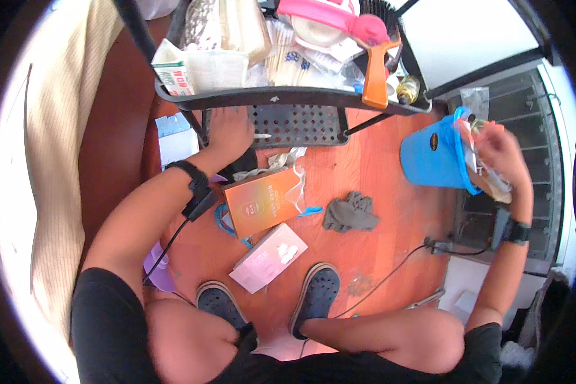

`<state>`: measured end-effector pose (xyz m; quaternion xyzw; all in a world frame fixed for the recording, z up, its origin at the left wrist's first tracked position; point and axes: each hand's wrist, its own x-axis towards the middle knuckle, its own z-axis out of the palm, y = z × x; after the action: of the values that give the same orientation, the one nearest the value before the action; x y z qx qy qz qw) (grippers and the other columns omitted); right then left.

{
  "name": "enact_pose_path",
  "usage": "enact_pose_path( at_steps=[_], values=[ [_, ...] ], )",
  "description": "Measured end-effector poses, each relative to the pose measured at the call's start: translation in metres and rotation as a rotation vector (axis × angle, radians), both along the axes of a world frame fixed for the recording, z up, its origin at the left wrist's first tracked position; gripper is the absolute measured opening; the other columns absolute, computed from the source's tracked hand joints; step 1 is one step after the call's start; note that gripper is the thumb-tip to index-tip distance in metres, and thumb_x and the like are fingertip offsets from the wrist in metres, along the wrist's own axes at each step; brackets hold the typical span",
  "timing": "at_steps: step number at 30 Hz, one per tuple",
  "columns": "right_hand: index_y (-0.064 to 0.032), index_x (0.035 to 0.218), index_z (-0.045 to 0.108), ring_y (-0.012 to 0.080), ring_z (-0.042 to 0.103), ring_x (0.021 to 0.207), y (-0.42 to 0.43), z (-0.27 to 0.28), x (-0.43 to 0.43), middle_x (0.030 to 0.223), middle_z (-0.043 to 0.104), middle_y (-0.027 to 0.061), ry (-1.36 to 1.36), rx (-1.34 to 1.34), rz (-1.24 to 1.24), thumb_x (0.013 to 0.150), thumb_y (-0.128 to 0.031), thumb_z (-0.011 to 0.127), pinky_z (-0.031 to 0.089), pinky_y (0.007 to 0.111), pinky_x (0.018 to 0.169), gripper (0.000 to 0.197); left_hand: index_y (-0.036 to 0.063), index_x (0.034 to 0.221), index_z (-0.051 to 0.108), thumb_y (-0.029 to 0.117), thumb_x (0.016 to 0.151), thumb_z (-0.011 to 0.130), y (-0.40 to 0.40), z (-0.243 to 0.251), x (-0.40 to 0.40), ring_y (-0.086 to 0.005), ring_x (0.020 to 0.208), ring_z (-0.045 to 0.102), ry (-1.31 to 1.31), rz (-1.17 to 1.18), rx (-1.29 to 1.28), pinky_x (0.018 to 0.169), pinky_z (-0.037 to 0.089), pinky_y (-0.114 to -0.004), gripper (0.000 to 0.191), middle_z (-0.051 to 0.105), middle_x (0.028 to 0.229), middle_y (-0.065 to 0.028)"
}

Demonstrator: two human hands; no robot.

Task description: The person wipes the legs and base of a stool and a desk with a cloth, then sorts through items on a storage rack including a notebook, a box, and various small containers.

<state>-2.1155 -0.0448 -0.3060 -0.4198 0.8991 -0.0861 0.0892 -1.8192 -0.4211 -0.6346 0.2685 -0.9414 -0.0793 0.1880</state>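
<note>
My left hand [230,129] rests at the left end of the black perforated lower shelf [297,126] of a cart. Its fingertips are hidden under the upper tray's rim, and a thin white stick [262,136] lies beside it. At the right, my right hand [501,151] is over the mouth of a blue bin [432,152], partly blurred. Wrappers and other litter [494,185] show around its fingers; I cannot tell whether it grips any of them. Both wrists wear black straps with cables.
The black upper tray [293,98] holds cotton swabs [281,53], an orange-handled razor-like tool [377,72] and a small bottle [408,90]. On the floor lie an orange box [261,201], a pink box [269,259], a grey cloth [351,212] and a purple slipper [158,269]. A cable [384,283] crosses the right side.
</note>
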Motion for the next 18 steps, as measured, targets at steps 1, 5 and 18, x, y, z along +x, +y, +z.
enact_pose_path(
  at_steps=[1,5,18],
  values=[
    [-0.0021,0.091,0.059,0.0090,0.055,0.070,0.014,0.011,-0.018,0.078,0.062,0.0029,0.179,-0.153,-0.073,0.087,-0.004,0.061,0.048,0.026,0.063,0.005,0.0024,0.105,0.063,0.021,0.079,0.059,-0.007,-0.002,-0.009,-0.0409,0.099,0.055,-0.054,0.031,0.023,0.087,0.042,-0.052,0.032,0.059,0.104,-0.0233],
    [-0.0075,0.104,0.061,0.0268,0.061,0.079,0.095,-0.015,-0.083,0.087,0.062,0.0103,1.012,-0.047,-0.238,0.086,-0.019,0.067,0.049,0.036,0.071,0.022,0.0037,0.105,0.068,0.024,0.087,0.050,-0.030,-0.009,-0.025,-0.0394,0.101,0.062,-0.015,0.097,0.103,0.089,0.045,-0.051,0.033,0.066,0.106,-0.0213],
    [-0.0077,0.093,0.060,0.0258,0.061,0.067,-0.078,-0.153,0.094,0.074,0.055,0.0079,0.274,-0.053,0.958,0.069,-0.011,0.062,0.049,0.038,0.055,0.024,-0.0040,0.103,0.063,0.004,0.077,0.055,-0.040,-0.001,-0.003,-0.0434,0.102,0.058,-0.009,0.092,0.242,0.093,0.045,-0.048,0.028,0.061,0.107,-0.0289]
  ],
)
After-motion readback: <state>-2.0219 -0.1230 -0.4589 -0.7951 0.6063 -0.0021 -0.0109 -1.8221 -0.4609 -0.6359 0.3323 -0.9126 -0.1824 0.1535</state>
